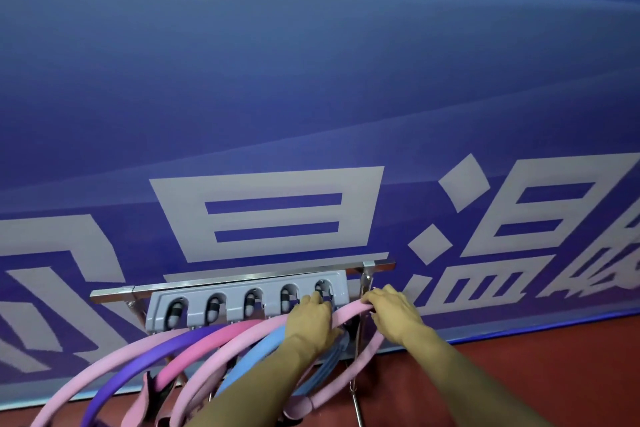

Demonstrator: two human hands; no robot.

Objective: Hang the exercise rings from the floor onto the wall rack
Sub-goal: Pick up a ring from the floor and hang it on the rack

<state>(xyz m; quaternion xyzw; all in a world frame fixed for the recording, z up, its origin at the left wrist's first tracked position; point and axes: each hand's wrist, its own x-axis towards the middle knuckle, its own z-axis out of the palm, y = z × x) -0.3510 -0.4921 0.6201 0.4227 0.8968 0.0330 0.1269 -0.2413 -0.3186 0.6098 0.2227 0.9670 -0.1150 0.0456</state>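
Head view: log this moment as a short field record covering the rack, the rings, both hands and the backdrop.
rack: grey, five clips, on a metal bar
rings: pale pink, purple, pink, pale pink, blue, hanging below the rack
held ring: pale pink, at the rightmost clip
left hand: on the held ring, fingertips at the clip
right hand: grips the held ring
backdrop: blue banner, white lettering

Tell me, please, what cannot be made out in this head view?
- Fifth rack slot: left hand covers it.
- Light pink ring: right hand hides its seating.
- Hung rings' lower halves: cut by bottom edge.
- Floor: further rings out of frame.
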